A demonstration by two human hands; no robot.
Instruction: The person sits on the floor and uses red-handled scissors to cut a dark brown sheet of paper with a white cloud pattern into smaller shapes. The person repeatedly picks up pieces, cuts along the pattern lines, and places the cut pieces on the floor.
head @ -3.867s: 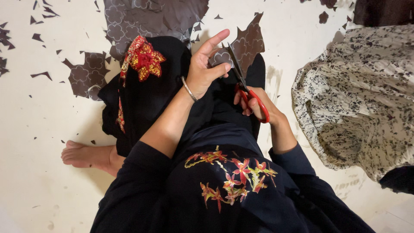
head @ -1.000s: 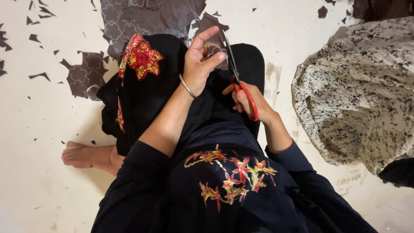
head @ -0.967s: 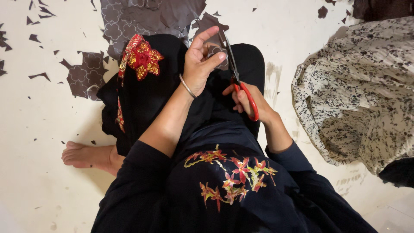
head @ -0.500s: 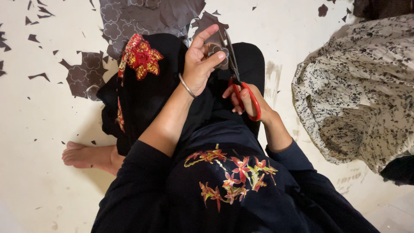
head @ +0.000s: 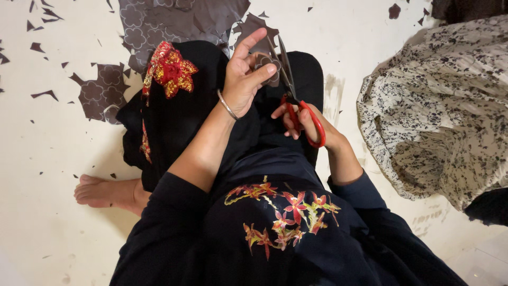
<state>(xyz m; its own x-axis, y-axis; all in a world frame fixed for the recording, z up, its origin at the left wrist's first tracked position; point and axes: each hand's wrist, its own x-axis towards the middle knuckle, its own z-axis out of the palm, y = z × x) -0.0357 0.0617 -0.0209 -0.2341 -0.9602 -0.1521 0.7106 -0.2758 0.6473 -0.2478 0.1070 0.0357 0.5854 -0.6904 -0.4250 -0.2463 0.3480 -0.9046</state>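
Observation:
I sit on the floor in a black embroidered garment. My left hand (head: 244, 79), with a thin bangle at the wrist, pinches a small brown patterned fabric piece (head: 264, 63) between thumb and fingers above my lap. My right hand (head: 307, 124) grips red-handled scissors (head: 296, 100), blades pointing up beside the fabric piece and slightly parted at it. The piece's outline is partly hidden by my fingers.
A larger brown patterned fabric sheet (head: 174, 21) lies on the pale floor (head: 53, 148) beyond my knees, with another cut-out piece (head: 98, 95) at left and several scraps scattered about. A cream speckled cloth (head: 439, 106) is heaped at right. My bare foot (head: 106, 191) shows at left.
The scissors have shifted slightly upward along the small fabric piece, and my left hand has turned the piece a little. Both hands keep their hold.

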